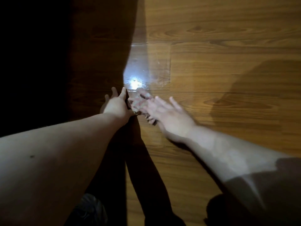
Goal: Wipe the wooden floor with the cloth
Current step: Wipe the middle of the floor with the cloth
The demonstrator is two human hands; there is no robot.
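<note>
Wiping looks under way: the blurred cloth (138, 103) sits on the wooden floor (219, 46) between your left hand (116, 104), fingers straight beside it, and your right hand (167, 111), spread flat over its edge; next, press down and sweep along the boards.
</note>
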